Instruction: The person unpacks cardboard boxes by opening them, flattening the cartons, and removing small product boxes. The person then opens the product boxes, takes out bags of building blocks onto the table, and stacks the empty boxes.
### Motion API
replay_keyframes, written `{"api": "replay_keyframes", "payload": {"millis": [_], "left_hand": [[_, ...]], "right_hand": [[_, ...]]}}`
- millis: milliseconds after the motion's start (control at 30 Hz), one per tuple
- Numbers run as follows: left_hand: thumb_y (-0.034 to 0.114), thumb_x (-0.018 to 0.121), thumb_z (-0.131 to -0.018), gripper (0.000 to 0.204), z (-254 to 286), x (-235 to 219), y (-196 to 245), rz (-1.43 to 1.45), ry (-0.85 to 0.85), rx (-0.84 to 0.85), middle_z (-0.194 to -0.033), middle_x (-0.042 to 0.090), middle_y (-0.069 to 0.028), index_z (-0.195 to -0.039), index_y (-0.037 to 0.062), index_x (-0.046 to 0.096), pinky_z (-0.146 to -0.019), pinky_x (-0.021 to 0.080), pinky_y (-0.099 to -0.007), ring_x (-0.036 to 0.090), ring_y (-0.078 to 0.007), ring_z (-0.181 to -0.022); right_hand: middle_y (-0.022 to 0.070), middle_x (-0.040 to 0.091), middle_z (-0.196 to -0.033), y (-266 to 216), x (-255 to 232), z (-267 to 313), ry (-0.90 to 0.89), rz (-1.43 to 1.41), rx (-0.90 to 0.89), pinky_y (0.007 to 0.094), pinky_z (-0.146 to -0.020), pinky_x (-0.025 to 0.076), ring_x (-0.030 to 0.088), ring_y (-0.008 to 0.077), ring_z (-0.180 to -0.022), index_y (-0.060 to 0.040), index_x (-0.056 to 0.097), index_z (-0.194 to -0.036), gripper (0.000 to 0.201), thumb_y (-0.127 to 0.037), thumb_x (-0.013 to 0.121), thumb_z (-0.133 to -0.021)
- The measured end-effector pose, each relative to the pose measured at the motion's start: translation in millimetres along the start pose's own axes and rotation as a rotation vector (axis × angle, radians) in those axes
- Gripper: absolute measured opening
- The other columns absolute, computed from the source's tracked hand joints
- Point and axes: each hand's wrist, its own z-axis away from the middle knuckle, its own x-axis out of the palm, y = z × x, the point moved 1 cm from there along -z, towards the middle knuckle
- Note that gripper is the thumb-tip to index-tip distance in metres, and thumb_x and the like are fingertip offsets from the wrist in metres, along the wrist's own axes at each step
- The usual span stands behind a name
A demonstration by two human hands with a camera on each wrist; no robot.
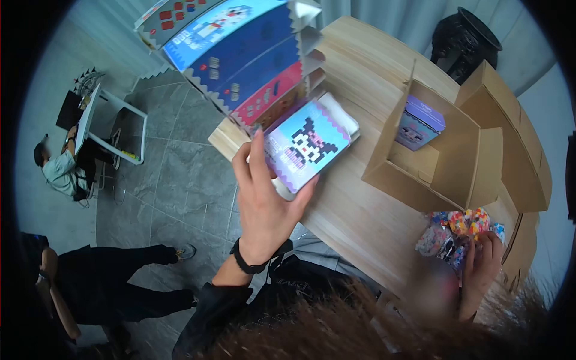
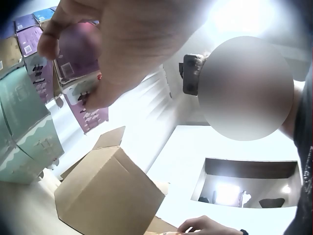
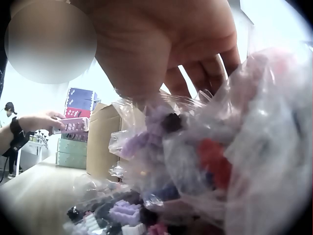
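Note:
My left hand (image 1: 261,186) grips a small purple-edged box (image 1: 312,144) with a pixel-style character on its light blue face, thumb on one side and fingers on the other. In the left wrist view, the thumb and fingers span this box (image 2: 88,100). At the table's right, my right hand (image 1: 483,264) has its fingers on clear plastic bags of small coloured building bricks (image 1: 441,240). The right wrist view shows the thumb and fingers of that hand (image 3: 166,49) curled at the crumpled film of a bag (image 3: 210,156), fingertips partly hidden behind it.
An opened cardboard carton (image 1: 384,171) stands on the wooden table (image 1: 354,204), with one purple box (image 1: 420,123) inside. A tall stack of colourful boxes (image 1: 240,60) rises at the table's far left. Behind stands a black stool (image 1: 465,45). Two people are off to the left.

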Motion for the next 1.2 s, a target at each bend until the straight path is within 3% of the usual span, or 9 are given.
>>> {"api": "replay_keyframes", "payload": {"millis": [100,133,400,600,733,867,933,1000,1200], "left_hand": [[0.017,0.092,-0.073,0.100,5,-9,3,0.082,-0.100,-0.144,-0.140,0.043,-0.0231,-0.154,-0.0029,0.037,-0.079,0.056,-0.0365,0.063,-0.0278,-0.097],[0.013,0.092,-0.072,0.099,9,-7,-3,0.090,-0.052,-0.108,-0.139,0.046,-0.0170,-0.154,0.0004,0.040,-0.080,0.056,-0.0319,0.060,-0.0192,-0.097],[0.005,0.088,-0.078,0.064,16,6,-5,0.093,-0.049,0.039,-0.144,0.046,-0.0198,-0.136,0.0005,0.061,-0.089,0.058,-0.0358,0.063,-0.0283,-0.116],[0.003,0.089,-0.078,0.058,14,25,-6,0.105,0.049,0.019,-0.119,0.056,-0.0123,-0.131,0.0009,0.066,-0.079,0.055,-0.0326,0.060,-0.0206,-0.095],[0.001,0.088,-0.078,0.058,17,33,-4,0.114,0.085,0.031,-0.111,0.058,-0.0096,-0.131,-0.0003,0.065,-0.075,0.050,-0.0316,0.055,-0.0182,-0.087],[0.000,0.087,-0.079,0.063,21,35,-4,0.099,0.129,0.042,-0.104,0.055,-0.0087,-0.135,-0.0022,0.059,-0.074,0.046,-0.0312,0.051,-0.0177,-0.083],[0.008,0.091,-0.075,0.068,32,31,-4,0.124,0.194,0.005,-0.099,0.052,-0.0103,-0.133,-0.0045,0.056,-0.069,0.041,-0.0343,0.048,-0.0210,-0.078],[0.010,0.087,-0.077,0.057,44,28,4,0.210,0.123,0.082,-0.092,0.051,-0.0095,-0.124,-0.0029,0.057,-0.067,0.038,-0.0348,0.046,-0.0216,-0.077],[0.009,0.086,-0.073,0.048,74,42,45,0.450,-0.188,0.241,-0.096,0.063,-0.0177,-0.113,-0.0027,0.062,-0.065,0.052,-0.0398,0.063,-0.0343,-0.080]], "right_hand": [[0.0203,0.065,-0.119,-5,-1,0,-0.003,-0.014,0.016,0.0449,-0.091,0.052,0.064,0.0399,-0.107,0.0033,0.068,-0.112,0.024,-0.004,0.072,-0.090],[0.0203,0.065,-0.119,-6,-1,0,-0.003,-0.003,0.031,0.0449,-0.091,0.052,0.064,0.0399,-0.107,0.0033,0.068,-0.112,0.024,-0.004,0.072,-0.090],[0.0196,0.064,-0.121,-10,-1,-2,-0.035,-0.082,0.037,0.0451,-0.093,0.052,0.064,0.0388,-0.108,0.0026,0.068,-0.114,0.028,-0.003,0.073,-0.088],[0.0185,0.065,-0.121,-17,-17,-8,-0.052,-0.085,0.025,0.0446,-0.093,0.051,0.064,0.0374,-0.108,0.0019,0.068,-0.109,0.026,-0.001,0.075,-0.084],[0.0155,0.067,-0.113,-40,-62,-39,-0.050,-0.292,-0.090,0.0419,-0.088,0.052,0.065,0.0352,-0.104,0.0000,0.069,-0.105,0.027,0.002,0.076,-0.078],[0.0126,0.067,-0.101,-96,-88,-102,0.113,-0.225,-0.550,0.0397,-0.078,0.053,0.065,0.0323,-0.093,0.0000,0.068,-0.099,0.027,0.002,0.074,-0.073],[0.0118,0.065,-0.089,-115,-68,-143,0.111,-0.218,-0.659,0.0418,-0.072,0.053,0.063,0.0330,-0.082,-0.0002,0.066,-0.095,0.023,-0.002,0.073,-0.073],[0.0172,0.068,-0.103,-122,-36,-174,-0.065,-0.078,-0.644,0.0443,-0.083,0.055,0.068,0.0373,-0.097,-0.0007,0.063,-0.110,0.033,-0.012,0.077,-0.082],[0.0201,0.065,-0.104,-131,42,-217,-0.397,0.068,-0.485,0.0458,-0.088,0.056,0.066,0.0374,-0.103,0.0025,0.060,-0.111,0.036,-0.016,0.076,-0.085]]}}
